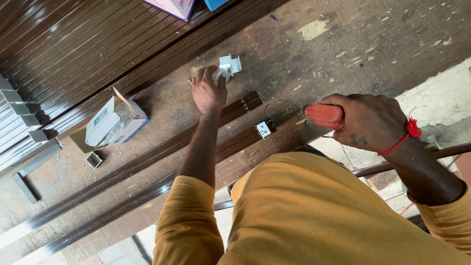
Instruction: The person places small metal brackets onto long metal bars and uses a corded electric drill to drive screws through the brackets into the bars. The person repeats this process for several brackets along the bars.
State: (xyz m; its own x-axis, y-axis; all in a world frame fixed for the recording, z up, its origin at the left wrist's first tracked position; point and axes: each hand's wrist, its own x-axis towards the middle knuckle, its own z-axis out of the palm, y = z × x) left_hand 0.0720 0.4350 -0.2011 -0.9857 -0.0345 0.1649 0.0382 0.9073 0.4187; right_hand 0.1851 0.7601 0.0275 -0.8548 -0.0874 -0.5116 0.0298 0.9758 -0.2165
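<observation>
Worktop (343, 54): worn wood, scarred, strewn with metal chips.

Stack of brown profiles (64, 44) along the far side, glossy, long. Looks heavy as a bundle, not in play.

Two brown channel lengths (147, 169) lie side by side across the worktop, running under the left forearm. One has a small silver corner bracket (264, 129) seated at its cut end. Judgement: thin-wall metal, light for its length, stiff across the section but whippy end to end. Lacquer looks slick, cut ends likely sharp. Take hold mid-length on the flat faces, not at the ends.

Open cardboard box (115, 122) with a bag of small parts sits left of the channels; short square tube offcut (93, 159) just beside it.

Right hand (368, 122): grip clenched around the orange handle (324, 116) of a tool; working end is hidden, so I cannot tell what kind. Plastic handle, full-fist hold, looks secure.

Left hand (208, 91): fingertips pinch a white corner piece (223, 73) at the worktop surface, just beyond the channel ends. A second white corner piece (233, 63) touches it on the far side. Judgement: small, light, rigid, probably plastic or cast, easy to fumble. Pinch across the flat legs, as now.
</observation>
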